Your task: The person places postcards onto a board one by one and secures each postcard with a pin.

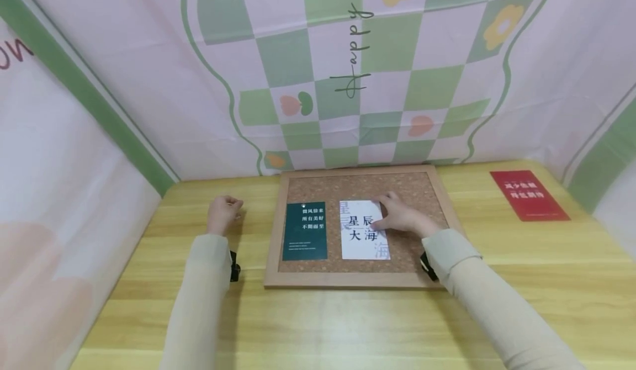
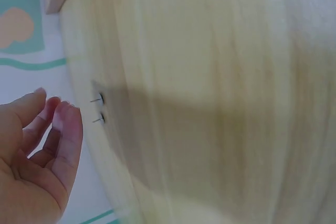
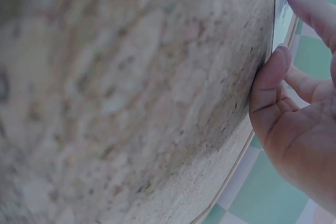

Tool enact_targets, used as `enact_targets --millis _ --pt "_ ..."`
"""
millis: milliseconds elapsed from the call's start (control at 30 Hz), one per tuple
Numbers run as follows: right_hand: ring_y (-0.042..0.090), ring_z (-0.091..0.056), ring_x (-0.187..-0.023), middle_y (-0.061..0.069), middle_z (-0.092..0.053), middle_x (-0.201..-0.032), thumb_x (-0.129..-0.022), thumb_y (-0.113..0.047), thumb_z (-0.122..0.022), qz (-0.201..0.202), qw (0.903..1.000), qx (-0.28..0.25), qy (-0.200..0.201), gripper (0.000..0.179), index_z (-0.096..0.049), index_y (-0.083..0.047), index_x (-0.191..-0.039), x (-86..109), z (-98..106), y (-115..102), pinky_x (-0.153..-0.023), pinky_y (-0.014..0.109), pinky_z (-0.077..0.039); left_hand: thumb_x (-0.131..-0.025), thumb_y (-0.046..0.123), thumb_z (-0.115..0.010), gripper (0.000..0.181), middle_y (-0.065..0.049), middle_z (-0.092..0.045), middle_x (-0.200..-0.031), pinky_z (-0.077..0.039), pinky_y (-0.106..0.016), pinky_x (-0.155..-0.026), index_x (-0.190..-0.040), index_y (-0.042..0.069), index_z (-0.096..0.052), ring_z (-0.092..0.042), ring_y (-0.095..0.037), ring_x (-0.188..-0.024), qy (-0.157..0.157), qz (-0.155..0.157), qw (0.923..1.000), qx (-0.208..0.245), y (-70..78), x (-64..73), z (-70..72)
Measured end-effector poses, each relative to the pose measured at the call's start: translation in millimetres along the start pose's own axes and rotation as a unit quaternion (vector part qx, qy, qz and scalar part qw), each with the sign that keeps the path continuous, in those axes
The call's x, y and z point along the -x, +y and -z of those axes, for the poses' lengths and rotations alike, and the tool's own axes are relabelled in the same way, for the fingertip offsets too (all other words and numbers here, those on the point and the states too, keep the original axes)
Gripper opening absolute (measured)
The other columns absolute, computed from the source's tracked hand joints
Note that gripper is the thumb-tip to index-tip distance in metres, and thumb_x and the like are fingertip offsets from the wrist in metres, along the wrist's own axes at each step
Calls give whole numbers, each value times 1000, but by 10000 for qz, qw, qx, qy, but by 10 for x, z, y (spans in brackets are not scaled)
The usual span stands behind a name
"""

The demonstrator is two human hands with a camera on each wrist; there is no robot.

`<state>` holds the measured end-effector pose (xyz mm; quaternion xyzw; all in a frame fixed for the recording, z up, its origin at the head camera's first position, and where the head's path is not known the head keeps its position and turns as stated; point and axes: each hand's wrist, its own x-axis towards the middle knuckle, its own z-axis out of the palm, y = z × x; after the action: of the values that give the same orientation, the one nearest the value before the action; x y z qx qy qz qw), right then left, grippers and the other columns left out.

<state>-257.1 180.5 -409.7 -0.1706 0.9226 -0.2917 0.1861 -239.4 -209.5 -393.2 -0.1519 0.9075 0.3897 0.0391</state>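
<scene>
A framed corkboard (image 1: pixel 308 188) lies on the table, bearing a dark green card (image 1: pixel 304 246) and a white card (image 1: pixel 355 248), both printed with Chinese characters. A small bright spot, like a pin head, shows near the green card's top. My right hand (image 1: pixel 401 216) rests on the white card's right side, thumb and fingers spread apart. In the right wrist view, fingertips touch the cork (image 3: pixel 157 103) beside the card's edge. Left of the board, my left hand (image 1: pixel 223 214) is raised with fingers loosely bent and nothing visible between them. Two thumbtacks (image 2: pixel 100 108) lie just beyond its fingertips.
A red card (image 1: pixel 530 196) lies on the wooden table (image 1: pixel 318 331) at the far right. Behind the board hangs a checkered cloth (image 1: pixel 382 72), with more cloth on both sides. A black wrist device (image 1: pixel 234 266) sits at the left cuff.
</scene>
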Motion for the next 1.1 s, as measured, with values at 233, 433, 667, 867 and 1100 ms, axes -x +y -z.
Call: enact_targets --millis 233,433,667,867,1100 --pt "52 -30 -131 34 -25 -141 -84 -23 -71 -58 10000 -11 14 78 -31 7 -143 10 2 -11 -106 66 -30 -101 24 -46 39 -26 -60 -123 -48 -46 -95 -122 -7 -57 -57 -36 -112 -100 360 9986 -377 -59 39 -10" --pt "52 -32 -129 34 -27 -140 -84 -23 -71 -38 10000 50 56 77 -32 8 -143 14 2 -6 -106 65 -31 -97 24 -54 35 -23 -61 -119 -50 -44 -90 -116 -5 -60 -58 -34 -106 -92 437 9985 -324 -89 40 -49" --pt "51 -33 -129 33 -27 -140 -84 -23 -71 -34 10000 43 64 77 -32 8 -143 11 -9 2 -107 64 -31 -95 21 -57 31 -23 -64 -116 -51 -39 -82 -112 -5 -62 -60 -31 -98 111 412 9980 -475 -144 4 -88" --pt "51 -34 -129 33 -28 -140 -83 -23 -71 -27 10000 63 71 77 -33 8 -142 11 -21 -4 -107 63 -32 -95 21 -57 32 -23 -64 -116 -51 -36 -78 -112 -5 -63 -60 -28 -94 114 501 9975 -494 -168 0 -88" --pt "51 -33 -130 33 -27 -141 -84 -23 -71 -33 10000 56 67 77 -32 8 -143 10 -16 -8 -107 64 -31 -94 21 -59 27 -18 -68 -108 -50 -32 -71 -108 -2 -66 -62 -24 -86 148 577 9964 -606 -190 -47 -116"
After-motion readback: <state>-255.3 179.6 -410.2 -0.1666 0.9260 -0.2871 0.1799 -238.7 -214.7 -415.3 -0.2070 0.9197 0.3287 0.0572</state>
